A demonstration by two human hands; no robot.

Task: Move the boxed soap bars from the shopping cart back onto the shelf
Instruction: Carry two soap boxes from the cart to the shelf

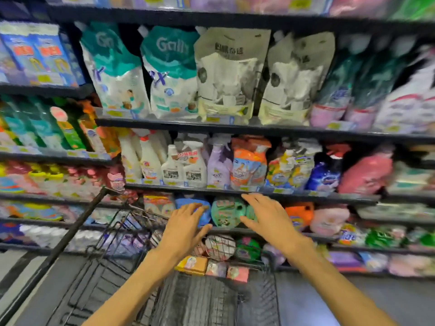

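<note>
Orange, lilac and pink soap boxes: lying in a row inside the cart, at its far end.
Cart: standing against the shelf.
Left hand: hovering above the cart, fingers spread and relaxed, gripping nothing.
Right hand: reaching over the cart toward the shelf, fingers straight, holding nothing.

1. Two bare arms reach forward from the bottom of the view.
2. The left hand is stretched out flat, palm down. Its fingers are straight and a little spread. It holds nothing.
3. The right hand is also stretched out, palm down, with straight fingers pointing up and to the left. It holds nothing.
4. The two hands are near each other but do not touch.
</note>
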